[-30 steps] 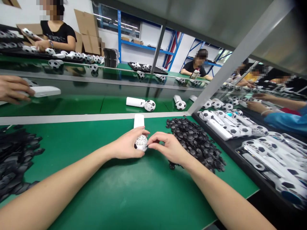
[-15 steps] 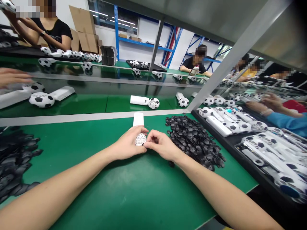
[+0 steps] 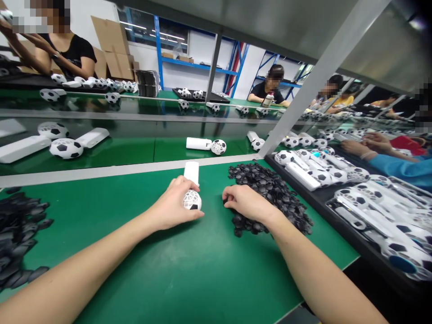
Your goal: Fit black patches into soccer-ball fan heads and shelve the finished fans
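My left hand (image 3: 173,200) is wrapped round the ball-shaped head of a white soccer-ball device (image 3: 192,198), thumb in front and fingers behind. The head is a white lattice with a black patch at its lower front. Its flat white handle (image 3: 191,172) points away from me on the green table. Apart from it, my right hand (image 3: 243,201) is at the left edge of a heap of small black pieces (image 3: 270,189). Thumb and fingertips pinch a small black piece (image 3: 225,201), mostly hidden by the fingers.
Finished-looking soccer-ball devices (image 3: 218,146) lie on the green conveyor (image 3: 141,150) beyond a pale rail. A black tray (image 3: 317,198) full of them stands at right, near a co-worker's blue sleeve (image 3: 394,166). Larger black pieces (image 3: 20,234) are heaped at left. A slanted post (image 3: 303,94) rises behind.
My right hand has moved away from the ball, rightward to the heap of black pieces. My left hand still grips the device. A co-worker's hand at far left has gone from view.
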